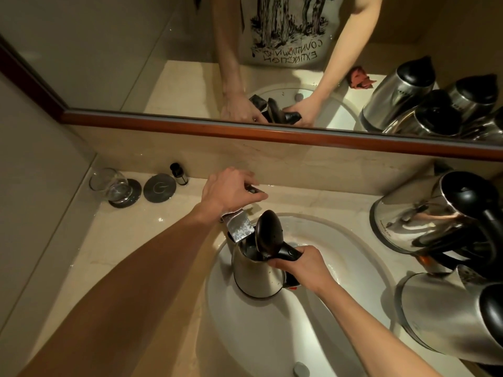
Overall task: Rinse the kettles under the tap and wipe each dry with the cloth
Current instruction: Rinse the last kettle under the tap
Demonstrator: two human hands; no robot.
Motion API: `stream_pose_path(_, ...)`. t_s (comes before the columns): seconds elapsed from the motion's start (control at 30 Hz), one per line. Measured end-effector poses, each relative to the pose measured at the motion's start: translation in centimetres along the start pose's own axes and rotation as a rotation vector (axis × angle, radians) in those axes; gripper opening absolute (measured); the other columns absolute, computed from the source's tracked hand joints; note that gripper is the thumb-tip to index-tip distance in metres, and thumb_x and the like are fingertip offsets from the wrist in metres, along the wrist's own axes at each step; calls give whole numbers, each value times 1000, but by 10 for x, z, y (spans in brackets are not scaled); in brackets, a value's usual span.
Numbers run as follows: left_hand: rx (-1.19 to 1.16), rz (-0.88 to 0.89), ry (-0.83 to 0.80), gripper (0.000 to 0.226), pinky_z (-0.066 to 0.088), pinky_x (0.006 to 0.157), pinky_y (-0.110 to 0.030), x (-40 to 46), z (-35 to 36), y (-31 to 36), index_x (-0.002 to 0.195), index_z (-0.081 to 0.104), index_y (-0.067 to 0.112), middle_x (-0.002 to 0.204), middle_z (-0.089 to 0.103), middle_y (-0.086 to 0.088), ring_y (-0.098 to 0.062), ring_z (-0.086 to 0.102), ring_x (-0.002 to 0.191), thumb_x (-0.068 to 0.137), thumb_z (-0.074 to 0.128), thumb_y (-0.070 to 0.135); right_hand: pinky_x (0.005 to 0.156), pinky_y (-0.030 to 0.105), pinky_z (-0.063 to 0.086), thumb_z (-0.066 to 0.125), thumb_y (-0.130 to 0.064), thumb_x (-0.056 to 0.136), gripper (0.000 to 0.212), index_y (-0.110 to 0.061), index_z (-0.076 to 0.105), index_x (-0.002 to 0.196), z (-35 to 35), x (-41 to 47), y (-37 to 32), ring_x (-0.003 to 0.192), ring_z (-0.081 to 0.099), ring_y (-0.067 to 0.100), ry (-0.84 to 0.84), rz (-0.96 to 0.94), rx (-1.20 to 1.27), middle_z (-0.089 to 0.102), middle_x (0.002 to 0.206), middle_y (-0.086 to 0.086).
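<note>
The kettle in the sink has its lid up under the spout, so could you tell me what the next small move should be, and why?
Probably work the tap lever: the left hand already rests on it, the right hand holds the kettle by its handle with its mouth below the spout, and no water is visibly running.

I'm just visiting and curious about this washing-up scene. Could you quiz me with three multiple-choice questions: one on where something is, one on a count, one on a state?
1. Where is the drinking glass?
A. in the sink
B. on a dark coaster at the counter's back left
C. on a kettle

2. How many kettles stand on the counter to the right of the sink, leaving out the mirror?
A. two
B. none
C. five

3. How is the lid of the kettle in the sink?
A. flipped open
B. shut
C. missing

Answers: 1 B, it sits on the coaster beside a second coaster. 2 A, two steel kettles show there. 3 A, the lid stands up while the right hand grips the handle and the left hand is on the tap.
</note>
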State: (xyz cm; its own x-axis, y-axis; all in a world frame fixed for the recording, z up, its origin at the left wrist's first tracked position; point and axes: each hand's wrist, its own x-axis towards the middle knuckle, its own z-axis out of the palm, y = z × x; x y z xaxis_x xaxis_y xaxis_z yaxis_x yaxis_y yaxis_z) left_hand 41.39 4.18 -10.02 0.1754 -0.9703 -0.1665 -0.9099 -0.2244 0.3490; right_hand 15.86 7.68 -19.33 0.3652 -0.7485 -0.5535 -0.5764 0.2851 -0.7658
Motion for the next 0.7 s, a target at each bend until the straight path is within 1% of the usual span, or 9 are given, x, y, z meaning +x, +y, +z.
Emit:
stream_pose_path(0.07, -7, -13, 16, 60, 46, 98, -44, 0, 2, 0, 125, 67, 38, 138, 60, 17, -16, 54, 128, 79, 60, 76, 58, 32, 37, 93, -52, 53, 70, 1, 50, 67, 0, 1, 1, 49, 44, 22, 3, -5, -6, 46, 54, 4)
stream_pose_path(0.13, -9, -15, 21, 65, 48, 99, -45, 1, 3, -1, 129, 64, 38, 136, 62, 16, -17, 55, 127, 78, 59, 78, 57, 30, 35, 93, -50, 55, 67, -1, 49, 65, -1, 0, 1, 50, 42, 18, 4, -17, -20, 45, 54, 1)
stream_pose_path(0.2, -9, -15, 21, 66, 49, 98, -45, 1, 3, -2, 129, 64, 38, 135, 63, 15, -17, 56, 126, 78, 58, 78, 57, 30, 33, 92, -51, 55, 67, -1, 49, 65, -1, 0, 0, 51, 41, 16, 3, -27, -32, 44, 55, -1)
stream_pose_path(0.33, 1, -13, 18, 65, 50, 96, -44, 1, 4, -1, 128, 65, 37, 132, 65, 14, -17, 58, 123, 78, 59, 78, 59, 31, 34, 93, -52, 56, 68, 1, 51, 69, -1, 2, 1, 51, 41, 18, 0, -24, -20, 44, 56, 0)
stream_pose_path(0.5, 13, -13, 21, 63, 49, 96, -41, 1, 3, -1, 127, 66, 37, 131, 65, 16, -16, 58, 123, 78, 60, 76, 56, 30, 35, 93, -52, 58, 71, 4, 53, 76, -2, 1, 0, 50, 44, 18, -13, -12, -26, 45, 57, 3)
stream_pose_path(0.7, 33, -17, 19, 64, 49, 88, -37, 1, 3, -2, 126, 66, 38, 128, 67, 15, -17, 60, 119, 77, 56, 79, 57, 31, 37, 93, -54, 56, 72, 5, 59, 79, -2, 2, -1, 49, 47, 18, 1, 7, -41, 49, 57, 3)
